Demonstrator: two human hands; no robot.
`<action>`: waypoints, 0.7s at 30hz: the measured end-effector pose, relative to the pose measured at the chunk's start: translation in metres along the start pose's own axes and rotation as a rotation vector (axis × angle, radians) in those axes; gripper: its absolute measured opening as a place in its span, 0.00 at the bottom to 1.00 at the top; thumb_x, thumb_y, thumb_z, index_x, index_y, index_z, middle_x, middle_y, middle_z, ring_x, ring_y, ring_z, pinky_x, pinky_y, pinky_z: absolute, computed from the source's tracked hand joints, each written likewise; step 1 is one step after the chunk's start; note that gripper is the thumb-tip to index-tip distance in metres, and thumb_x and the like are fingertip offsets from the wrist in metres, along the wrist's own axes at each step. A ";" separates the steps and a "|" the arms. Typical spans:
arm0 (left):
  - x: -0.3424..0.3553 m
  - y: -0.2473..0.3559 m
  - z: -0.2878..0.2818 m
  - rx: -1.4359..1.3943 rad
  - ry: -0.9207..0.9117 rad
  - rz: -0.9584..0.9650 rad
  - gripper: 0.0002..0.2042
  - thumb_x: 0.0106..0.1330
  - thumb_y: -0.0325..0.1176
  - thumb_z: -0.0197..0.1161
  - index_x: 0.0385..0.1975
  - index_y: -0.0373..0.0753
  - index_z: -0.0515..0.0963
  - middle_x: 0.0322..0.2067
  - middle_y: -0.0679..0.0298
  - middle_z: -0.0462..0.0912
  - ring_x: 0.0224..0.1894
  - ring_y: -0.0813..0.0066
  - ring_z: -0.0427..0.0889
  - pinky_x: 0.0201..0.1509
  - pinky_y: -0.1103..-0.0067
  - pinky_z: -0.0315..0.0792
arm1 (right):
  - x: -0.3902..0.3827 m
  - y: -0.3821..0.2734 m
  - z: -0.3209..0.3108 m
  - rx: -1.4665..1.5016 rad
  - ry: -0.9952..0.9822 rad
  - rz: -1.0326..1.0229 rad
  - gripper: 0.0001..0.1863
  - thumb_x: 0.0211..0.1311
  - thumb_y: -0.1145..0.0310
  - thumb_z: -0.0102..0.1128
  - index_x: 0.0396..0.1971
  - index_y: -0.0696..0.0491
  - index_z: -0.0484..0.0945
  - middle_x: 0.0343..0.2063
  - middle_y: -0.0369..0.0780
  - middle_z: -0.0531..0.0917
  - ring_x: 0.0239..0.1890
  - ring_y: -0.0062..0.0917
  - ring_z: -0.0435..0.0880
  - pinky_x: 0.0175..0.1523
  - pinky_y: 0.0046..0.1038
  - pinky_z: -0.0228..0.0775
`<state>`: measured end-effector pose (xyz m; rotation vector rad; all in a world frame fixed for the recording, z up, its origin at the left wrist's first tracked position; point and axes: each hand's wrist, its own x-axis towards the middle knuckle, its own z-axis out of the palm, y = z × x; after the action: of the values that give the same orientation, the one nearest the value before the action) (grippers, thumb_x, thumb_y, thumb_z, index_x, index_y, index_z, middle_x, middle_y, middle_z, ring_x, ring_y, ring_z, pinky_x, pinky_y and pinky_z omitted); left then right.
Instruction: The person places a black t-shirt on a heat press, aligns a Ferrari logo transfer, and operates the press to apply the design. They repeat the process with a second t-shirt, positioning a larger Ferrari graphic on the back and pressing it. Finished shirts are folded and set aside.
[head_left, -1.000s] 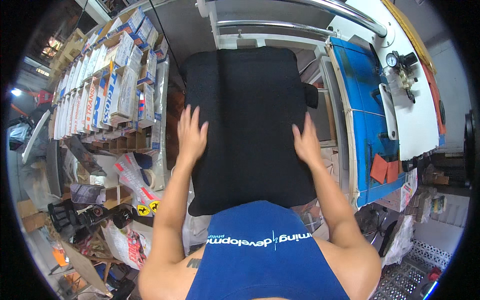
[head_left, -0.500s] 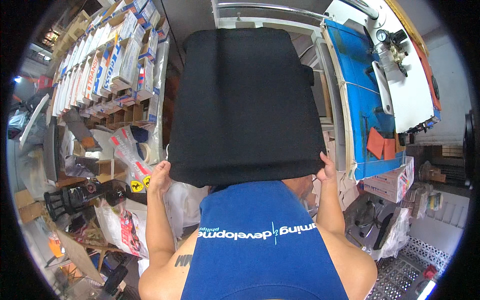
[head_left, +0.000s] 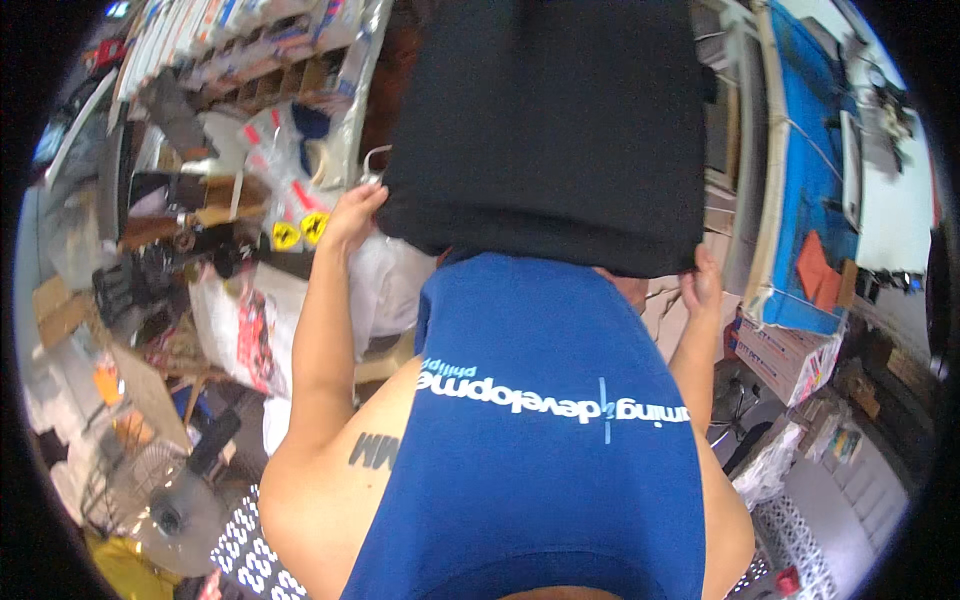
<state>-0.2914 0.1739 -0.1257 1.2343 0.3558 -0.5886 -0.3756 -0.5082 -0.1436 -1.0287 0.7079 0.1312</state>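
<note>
A black cloth point(head_left: 555, 130), perhaps a garment, lies spread out in front of me, its far end cut off by the top of the picture. Its near edge hangs just ahead of my blue sleeveless top. At the near left corner, my left hand point(head_left: 357, 213) pinches the cloth between thumb and fingers. My right hand point(head_left: 703, 283) grips the opposite near corner, with some fingers hidden beneath the fabric. What supports the cloth is mostly covered by it.
To the right stands a blue panel point(head_left: 800, 170) with a pale border, next to a white machine surface point(head_left: 895, 210). Rows of upright boxes point(head_left: 225, 45) fill the far left. Clear plastic with yellow stickers point(head_left: 286, 234) and a fan point(head_left: 165, 510) are on the left. A carton point(head_left: 785, 355) sits lower right.
The whole view has tilted and shifted, so the cloth and both hands appear higher and farther right. Both hands keep their hold on the near corners.
</note>
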 end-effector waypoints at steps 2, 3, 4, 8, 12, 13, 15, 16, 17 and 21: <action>-0.001 -0.005 -0.008 -0.120 0.016 -0.032 0.13 0.76 0.33 0.60 0.55 0.34 0.79 0.49 0.63 0.86 0.49 0.73 0.84 0.58 0.74 0.75 | -0.005 -0.001 -0.003 0.038 0.059 -0.053 0.19 0.74 0.61 0.60 0.56 0.58 0.79 0.51 0.42 0.86 0.55 0.33 0.83 0.65 0.40 0.71; 0.001 -0.008 -0.009 -0.210 -0.095 0.019 0.14 0.76 0.33 0.60 0.56 0.35 0.78 0.51 0.63 0.86 0.51 0.72 0.83 0.59 0.73 0.75 | -0.007 -0.001 -0.002 -0.016 -0.018 -0.066 0.19 0.74 0.61 0.60 0.56 0.58 0.79 0.52 0.42 0.85 0.55 0.33 0.82 0.65 0.39 0.71; -0.003 -0.009 -0.014 -0.169 -0.029 -0.004 0.15 0.76 0.33 0.60 0.58 0.36 0.77 0.54 0.62 0.84 0.54 0.71 0.82 0.60 0.72 0.74 | -0.010 -0.001 0.000 -0.069 -0.008 -0.087 0.19 0.74 0.62 0.60 0.57 0.58 0.78 0.53 0.43 0.85 0.56 0.32 0.82 0.65 0.39 0.70; 0.002 -0.012 -0.019 -0.212 -0.053 0.040 0.18 0.76 0.33 0.58 0.62 0.34 0.73 0.59 0.58 0.81 0.62 0.64 0.79 0.69 0.66 0.70 | -0.011 0.000 0.013 -0.186 0.287 -0.079 0.24 0.71 0.60 0.64 0.59 0.60 0.77 0.57 0.44 0.82 0.62 0.31 0.77 0.68 0.35 0.65; 0.002 -0.015 -0.033 -0.296 -0.054 0.104 0.16 0.78 0.32 0.56 0.62 0.36 0.73 0.59 0.58 0.81 0.62 0.66 0.79 0.69 0.67 0.71 | -0.022 -0.006 0.022 0.117 0.047 -0.105 0.18 0.74 0.63 0.61 0.54 0.61 0.80 0.52 0.44 0.86 0.56 0.32 0.83 0.65 0.35 0.72; 0.002 -0.017 -0.038 -0.286 -0.071 0.113 0.16 0.78 0.32 0.56 0.62 0.37 0.74 0.59 0.59 0.81 0.61 0.67 0.79 0.69 0.67 0.71 | -0.023 -0.007 0.024 0.118 0.047 -0.101 0.17 0.75 0.63 0.60 0.53 0.60 0.80 0.52 0.44 0.86 0.55 0.32 0.84 0.64 0.35 0.73; 0.006 -0.026 -0.048 -0.287 -0.086 0.111 0.15 0.78 0.32 0.56 0.61 0.38 0.74 0.59 0.60 0.82 0.61 0.68 0.79 0.69 0.68 0.71 | -0.024 -0.007 0.024 0.120 0.050 -0.103 0.17 0.75 0.63 0.59 0.53 0.60 0.80 0.51 0.45 0.86 0.55 0.32 0.84 0.64 0.35 0.73; 0.009 -0.034 -0.050 -0.300 -0.085 0.100 0.14 0.78 0.33 0.56 0.60 0.38 0.74 0.58 0.60 0.82 0.61 0.69 0.80 0.69 0.68 0.72 | -0.023 -0.004 0.024 0.121 0.054 -0.110 0.17 0.76 0.63 0.58 0.53 0.60 0.80 0.52 0.45 0.86 0.56 0.31 0.84 0.64 0.34 0.73; 0.013 -0.041 -0.050 -0.311 -0.083 0.095 0.14 0.79 0.33 0.56 0.60 0.39 0.75 0.58 0.61 0.82 0.61 0.70 0.80 0.68 0.68 0.72 | -0.021 0.000 0.025 0.132 0.016 -0.142 0.16 0.76 0.62 0.58 0.52 0.59 0.80 0.52 0.45 0.86 0.56 0.31 0.84 0.64 0.34 0.73; 0.032 -0.070 -0.015 -0.046 -0.022 -0.126 0.24 0.78 0.50 0.55 0.64 0.38 0.74 0.58 0.61 0.82 0.58 0.66 0.81 0.63 0.65 0.75 | 0.003 0.019 0.047 -0.528 0.198 0.019 0.19 0.77 0.62 0.55 0.58 0.60 0.78 0.54 0.39 0.84 0.57 0.26 0.79 0.66 0.31 0.68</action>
<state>-0.3066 0.1664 -0.2017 1.1667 0.4291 -0.6981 -0.3593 -0.4605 -0.1444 -1.5550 0.8867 0.2431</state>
